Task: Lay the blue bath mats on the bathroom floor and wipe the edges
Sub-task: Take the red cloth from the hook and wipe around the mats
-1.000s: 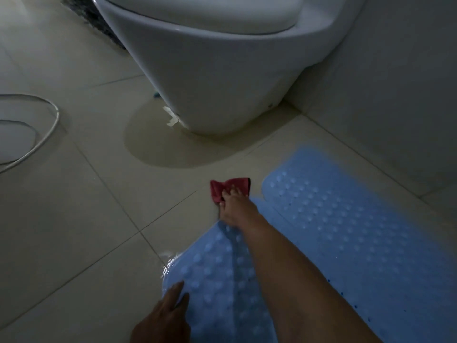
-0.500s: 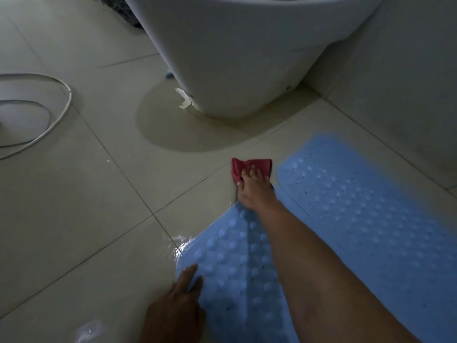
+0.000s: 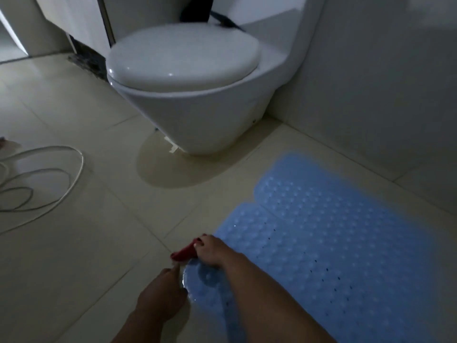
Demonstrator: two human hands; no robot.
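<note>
Right hand (image 3: 210, 251) has drawn the red cloth (image 3: 184, 252) back along the near blue bath mat (image 3: 309, 243) edge, gripping it. Left hand (image 3: 162, 293), fingers curled, pinches the rim: thin, floppy, wet-slick rubber; hold at edge.

Glossy ceramic toilet (image 3: 197, 115), smooth tiled floor (image 3: 74, 256), bumpy rubbery blue mats (image 3: 321, 238), red cloth (image 3: 184, 252).

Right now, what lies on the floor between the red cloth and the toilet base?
In the head view, only bare floor tile with grout lines lies between the red cloth in the right hand and the toilet, partly under its shadow.
</note>
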